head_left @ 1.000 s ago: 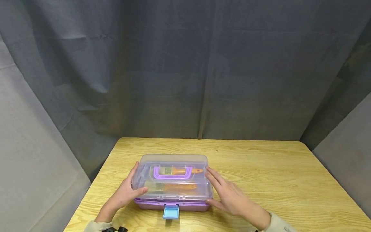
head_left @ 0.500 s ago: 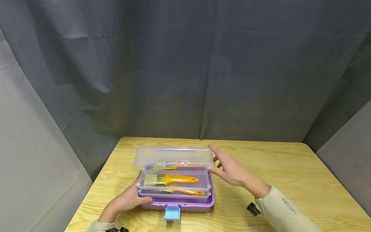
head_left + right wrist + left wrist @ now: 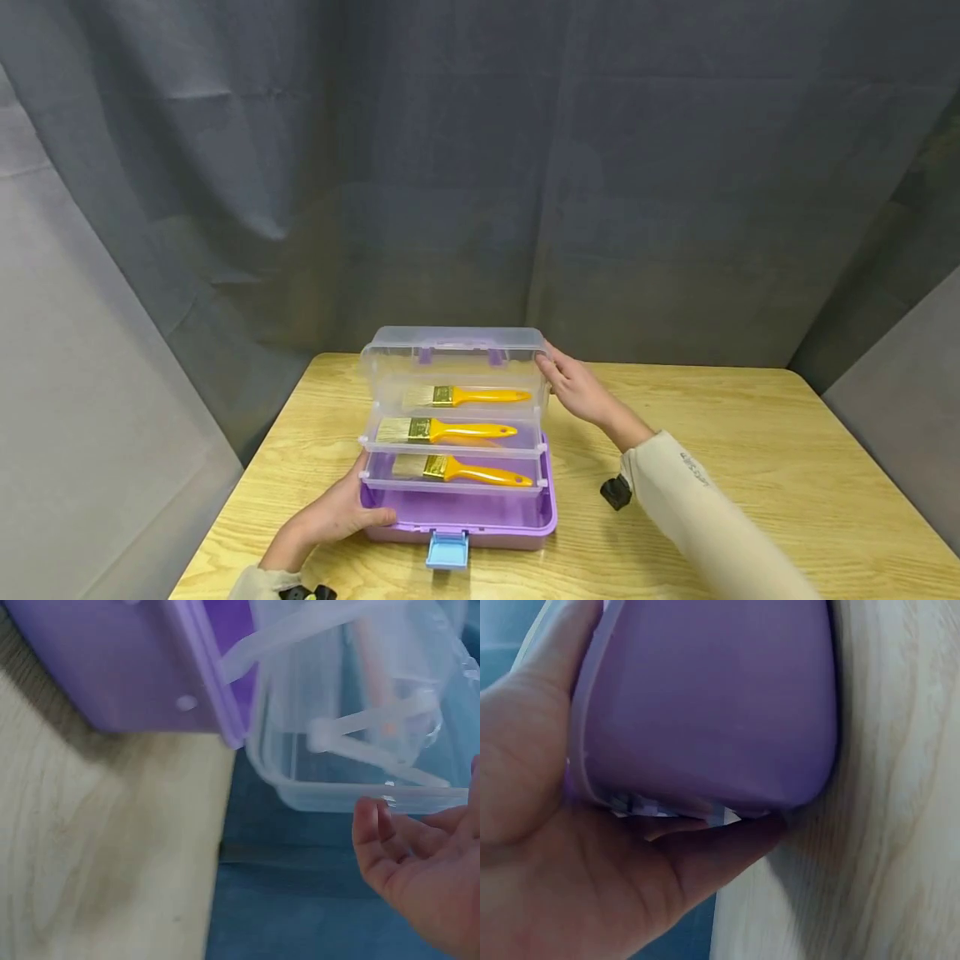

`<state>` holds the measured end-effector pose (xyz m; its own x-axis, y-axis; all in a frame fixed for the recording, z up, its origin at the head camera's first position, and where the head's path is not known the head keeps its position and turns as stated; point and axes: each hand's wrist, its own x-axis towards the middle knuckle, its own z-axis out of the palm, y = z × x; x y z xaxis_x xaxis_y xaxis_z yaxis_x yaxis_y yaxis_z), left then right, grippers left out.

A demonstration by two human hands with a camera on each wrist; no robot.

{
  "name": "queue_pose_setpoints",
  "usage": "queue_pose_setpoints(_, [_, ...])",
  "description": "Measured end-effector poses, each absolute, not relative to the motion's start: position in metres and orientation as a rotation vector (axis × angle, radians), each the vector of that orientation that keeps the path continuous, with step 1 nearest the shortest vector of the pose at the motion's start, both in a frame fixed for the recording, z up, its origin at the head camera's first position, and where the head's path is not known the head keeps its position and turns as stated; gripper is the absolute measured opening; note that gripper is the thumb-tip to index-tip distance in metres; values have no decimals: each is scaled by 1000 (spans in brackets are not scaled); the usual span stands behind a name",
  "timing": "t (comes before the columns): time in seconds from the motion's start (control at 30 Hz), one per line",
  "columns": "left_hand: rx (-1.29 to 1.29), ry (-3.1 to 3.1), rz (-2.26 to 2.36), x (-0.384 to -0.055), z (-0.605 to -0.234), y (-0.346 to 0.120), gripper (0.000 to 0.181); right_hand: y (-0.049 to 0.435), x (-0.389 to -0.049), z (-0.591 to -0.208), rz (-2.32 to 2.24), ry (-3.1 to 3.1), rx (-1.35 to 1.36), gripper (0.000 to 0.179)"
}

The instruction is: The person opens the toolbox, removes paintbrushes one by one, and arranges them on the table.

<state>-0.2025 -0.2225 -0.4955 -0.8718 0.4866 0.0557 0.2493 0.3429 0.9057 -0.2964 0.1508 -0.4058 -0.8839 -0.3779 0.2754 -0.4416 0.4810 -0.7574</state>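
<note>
A purple storage box (image 3: 502, 541) stands on the table with its clear lid (image 3: 457, 337) raised and tilted back. Its clear trays are fanned out in steps, bearing a top paintbrush (image 3: 491, 396), a middle paintbrush (image 3: 472, 431) and a lower paintbrush (image 3: 487, 476), all yellow-handled. My left hand (image 3: 333, 507) grips the box's left side, thumb over the front rim; the left wrist view has the fingers along the purple wall (image 3: 712, 697). At the lid's right edge my right hand (image 3: 581, 392) holds on with thumb and fingers, also visible in the right wrist view.
The blue latch (image 3: 447, 551) hangs down at the box's front. A wooden table (image 3: 690, 450) extends to the right, and a dark curtain (image 3: 450, 167) hangs behind its back edge. Pale panels flank both sides.
My right hand has swung the lid up and back, and the trays have spread out with their paintbrushes exposed. The left hand has shifted slightly and now steadies the box's lower left side.
</note>
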Motion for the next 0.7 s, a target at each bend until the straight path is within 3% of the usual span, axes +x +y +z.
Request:
queue_pose_setpoints(0.2, [689, 2405, 1565, -204, -497, -220, 119, 153, -313, -433, 1338, -2668, 589, 31])
queue_pose_setpoints(0.33, [574, 2471, 1486, -202, -497, -218, 121, 154, -320, -447, 1363, -2644, 542, 26])
queue_pose_setpoints(0.57, [490, 2429, 1495, -201, -498, -217, 119, 154, -322, -472, 1254, -2689, 576, 49])
queue_pose_setpoints(0.7, [512, 2427, 1511, -204, -498, -217, 119, 153, -320, -481, 1293, -2748, 539, 49])
